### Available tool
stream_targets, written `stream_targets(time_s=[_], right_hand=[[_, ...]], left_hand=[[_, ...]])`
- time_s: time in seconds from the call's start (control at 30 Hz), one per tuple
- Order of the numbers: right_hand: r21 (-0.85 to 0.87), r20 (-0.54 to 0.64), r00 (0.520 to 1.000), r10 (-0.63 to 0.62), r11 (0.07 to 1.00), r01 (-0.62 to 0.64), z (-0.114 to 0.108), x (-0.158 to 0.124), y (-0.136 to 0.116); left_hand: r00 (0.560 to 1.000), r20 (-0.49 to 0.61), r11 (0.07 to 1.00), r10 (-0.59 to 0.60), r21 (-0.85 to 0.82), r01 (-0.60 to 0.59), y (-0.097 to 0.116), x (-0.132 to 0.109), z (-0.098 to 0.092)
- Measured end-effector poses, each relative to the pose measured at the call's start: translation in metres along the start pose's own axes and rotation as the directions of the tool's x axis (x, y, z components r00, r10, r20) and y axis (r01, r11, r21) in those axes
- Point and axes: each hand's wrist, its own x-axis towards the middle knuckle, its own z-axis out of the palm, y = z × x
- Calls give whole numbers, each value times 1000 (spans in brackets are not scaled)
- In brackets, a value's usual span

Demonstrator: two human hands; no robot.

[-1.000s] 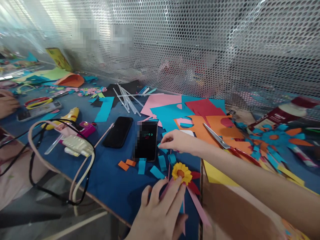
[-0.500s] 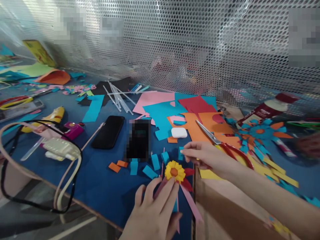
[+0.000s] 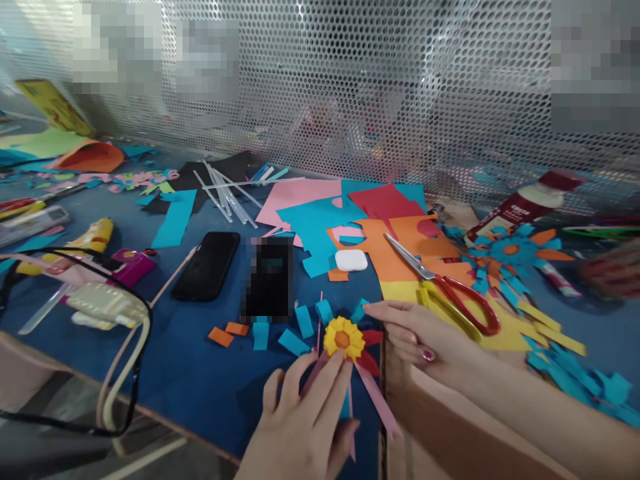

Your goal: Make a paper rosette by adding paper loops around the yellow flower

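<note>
My left hand [image 3: 310, 417] lies over a yellow paper flower [image 3: 354, 333] with an orange centre, its outstretched fingertips touching the flower's lower edge. Red paper petals [image 3: 369, 365] and a pink paper strip [image 3: 379, 399] stick out beside the flower. Thumb and forefinger of my right hand [image 3: 417, 330], which wears a ring, are closed on a small blue paper piece [image 3: 359, 311] just above and right of the flower. Several more blue paper pieces [image 3: 304, 322] lie left of the flower, with two orange paper pieces [image 3: 221, 337] farther left.
Scissors [image 3: 453, 293] rest on orange paper [image 3: 395, 250] beyond my right hand. Two phones [image 3: 206, 267], a white case [image 3: 351, 260], glue sticks [image 3: 227, 193] and a glue gun [image 3: 97, 237] lie around. A bottle [image 3: 525, 207] leans at right; a cable loop [image 3: 143, 360] hangs over the table's edge.
The view has shifted slightly, so most things sit farther left. My right hand has turned a little with the blue paper piece, showing its ring. My left hand stays at the flower.
</note>
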Motion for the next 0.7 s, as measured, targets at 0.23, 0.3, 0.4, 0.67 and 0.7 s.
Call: stream_targets(time_s=[0.23,0.3,0.4,0.67,0.7], right_hand=[[87,-51,998,-40,995,44,3,-9,8],[102,-96,995,-31,994,41,5,-12,11],[131,-141,990,4,991,15,8,-14,15],[174,-83,996,43,984,-28,9,-15,24],[162,-88,995,43,986,-28,9,-15,24]], left_hand=[[1000,16,1000,10,-9,-10,0,0,-3],[999,39,1000,24,13,-25,-1,0,-4],[997,61,998,49,40,-51,-1,0,-5],[999,26,1000,23,1,-23,0,0,-5],[999,38,999,37,10,-38,0,0,-5]])
